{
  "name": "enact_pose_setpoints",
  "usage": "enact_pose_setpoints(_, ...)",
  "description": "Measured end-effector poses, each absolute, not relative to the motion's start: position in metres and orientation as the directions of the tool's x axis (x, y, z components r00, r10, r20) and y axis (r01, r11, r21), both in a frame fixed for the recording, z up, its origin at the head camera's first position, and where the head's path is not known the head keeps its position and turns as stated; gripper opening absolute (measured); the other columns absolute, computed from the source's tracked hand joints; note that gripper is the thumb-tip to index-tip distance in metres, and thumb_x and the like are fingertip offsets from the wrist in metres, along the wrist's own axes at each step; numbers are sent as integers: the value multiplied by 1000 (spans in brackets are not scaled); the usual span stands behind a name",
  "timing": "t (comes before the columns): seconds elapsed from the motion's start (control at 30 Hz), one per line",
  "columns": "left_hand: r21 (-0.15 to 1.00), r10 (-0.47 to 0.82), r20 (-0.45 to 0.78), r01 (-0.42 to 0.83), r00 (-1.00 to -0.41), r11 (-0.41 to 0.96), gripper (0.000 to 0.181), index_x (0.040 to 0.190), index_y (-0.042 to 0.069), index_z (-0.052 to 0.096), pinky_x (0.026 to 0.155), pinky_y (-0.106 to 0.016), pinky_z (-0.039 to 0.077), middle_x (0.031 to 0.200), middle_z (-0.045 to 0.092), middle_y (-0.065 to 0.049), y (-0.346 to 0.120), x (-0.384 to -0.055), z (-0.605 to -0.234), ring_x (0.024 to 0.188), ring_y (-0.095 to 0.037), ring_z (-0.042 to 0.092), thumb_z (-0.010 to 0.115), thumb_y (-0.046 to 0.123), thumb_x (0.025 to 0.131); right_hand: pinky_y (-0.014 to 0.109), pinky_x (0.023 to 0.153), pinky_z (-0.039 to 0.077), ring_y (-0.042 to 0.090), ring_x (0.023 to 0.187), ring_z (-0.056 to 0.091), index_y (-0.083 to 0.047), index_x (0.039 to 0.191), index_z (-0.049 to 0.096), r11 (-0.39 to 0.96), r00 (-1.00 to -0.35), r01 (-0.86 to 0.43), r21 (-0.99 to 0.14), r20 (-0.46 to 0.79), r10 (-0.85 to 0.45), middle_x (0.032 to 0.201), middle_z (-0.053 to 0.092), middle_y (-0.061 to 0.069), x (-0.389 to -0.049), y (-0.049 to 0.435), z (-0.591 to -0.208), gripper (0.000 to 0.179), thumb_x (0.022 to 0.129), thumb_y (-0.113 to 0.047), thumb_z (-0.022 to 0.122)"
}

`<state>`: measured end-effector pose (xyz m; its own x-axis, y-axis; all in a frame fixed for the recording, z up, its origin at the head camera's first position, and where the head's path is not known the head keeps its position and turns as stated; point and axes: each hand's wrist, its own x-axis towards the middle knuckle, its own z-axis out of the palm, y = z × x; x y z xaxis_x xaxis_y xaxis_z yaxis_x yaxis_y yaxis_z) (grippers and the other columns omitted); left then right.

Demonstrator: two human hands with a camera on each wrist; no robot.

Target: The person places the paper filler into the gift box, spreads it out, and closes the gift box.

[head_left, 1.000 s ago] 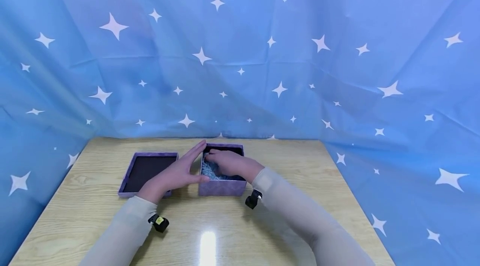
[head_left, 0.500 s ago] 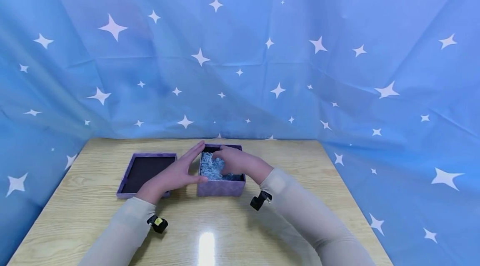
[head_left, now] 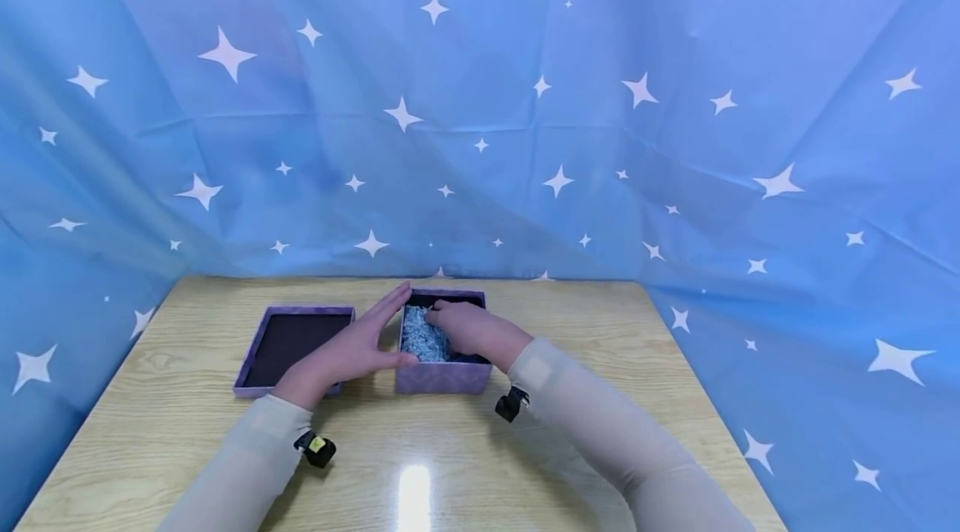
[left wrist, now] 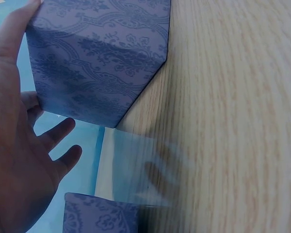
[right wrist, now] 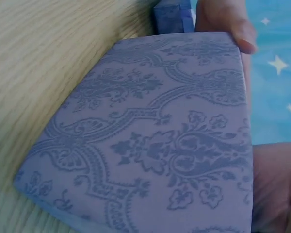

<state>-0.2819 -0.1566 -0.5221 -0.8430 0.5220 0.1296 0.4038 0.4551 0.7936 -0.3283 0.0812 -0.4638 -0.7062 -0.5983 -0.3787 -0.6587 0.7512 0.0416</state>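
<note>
An open purple patterned box (head_left: 442, 378) stands on the table, dark inside, with light blue shredded paper (head_left: 424, 337) heaped toward its left side. My left hand (head_left: 356, 348) spans the box's left wall, its thumb at the near corner and fingertips at the far corner. Its fingers look stretched out in the left wrist view, beside the box wall (left wrist: 99, 63). My right hand (head_left: 477, 330) reaches over the near right rim into the box. Its fingertips are down at the paper and hidden, and the right wrist view shows mostly the box's outer wall (right wrist: 150, 126).
To the left lies the purple box lid (head_left: 296, 346), dark inside face up, partly behind my left hand. Both stand on a pale wooden table (head_left: 360, 465). A blue star-printed cloth (head_left: 480, 98) hangs around its back and sides.
My right hand has moved from the box's left part rightward, then down again, uncovering more of the blue shredded paper. The left hand, box and lid have stayed put.
</note>
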Motion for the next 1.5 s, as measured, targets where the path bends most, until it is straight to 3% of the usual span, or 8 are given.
enact_pose_setpoints(0.17,802,518,121,390,-847,451,114,180,34,10,128,-71,25,186,0,7,-156,-280,-522,169,-34,10,86,51,97,40,121,47,25,152,52,-17,167,52,736,-682,-676,-15,-366,-633,171,48,9,-329,88,-457,64,108,-11,75)
enact_pose_setpoints(0.3,811,520,108,378,-848,447,114,180,35,9,127,-71,27,186,-2,10,-155,-280,-521,169,-34,12,86,50,97,42,114,53,27,144,59,-12,157,63,707,-647,-680,-195,-297,-703,158,61,9,-331,98,-441,61,101,-16,86)
enact_pose_setpoints(0.4,814,517,108,374,-849,444,114,180,35,8,126,-71,28,187,-1,7,-156,-281,-521,169,-34,13,86,49,97,39,98,58,25,121,68,-10,140,71,660,-619,-650,-377,-241,-747,134,70,8,-336,100,-436,45,99,-15,87)
enact_pose_setpoints(0.53,815,514,115,376,-850,441,114,180,35,9,127,-71,27,187,-1,5,-156,-281,-521,169,-34,11,87,47,97,33,80,54,16,91,63,-11,119,72,605,-579,-582,-544,-245,-778,104,68,2,-344,94,-451,23,100,-10,84)
enact_pose_setpoints(0.87,805,517,120,387,-848,449,113,180,33,10,128,-72,23,187,0,3,-155,-279,-520,170,-33,9,87,45,98,32,85,51,12,93,63,-15,110,68,676,-593,-661,-325,-326,-736,101,67,-4,-342,64,-488,12,105,-15,79)
enact_pose_setpoints(1.1,808,515,110,378,-850,451,112,179,37,9,127,-73,25,187,-1,6,-156,-280,-521,170,-34,9,86,46,98,29,82,54,9,92,63,-14,122,74,611,-554,-612,-502,-278,-785,105,69,-5,-348,80,-471,23,101,-12,84)
enact_pose_setpoints(1.3,817,515,99,365,-851,446,113,179,37,7,126,-73,27,187,-2,5,-156,-280,-521,170,-35,10,86,41,99,31,77,56,16,85,67,-12,121,76,589,-604,-455,-668,-255,-755,100,73,1,-344,83,-458,19,103,-13,81)
enact_pose_setpoints(1.5,810,519,107,377,-848,450,113,180,35,9,128,-72,23,186,-2,8,-156,-281,-520,170,-33,8,86,47,98,28,73,51,11,78,61,-13,100,72,695,-677,-528,-488,-253,-691,89,68,-3,-337,62,-481,14,101,-19,85)
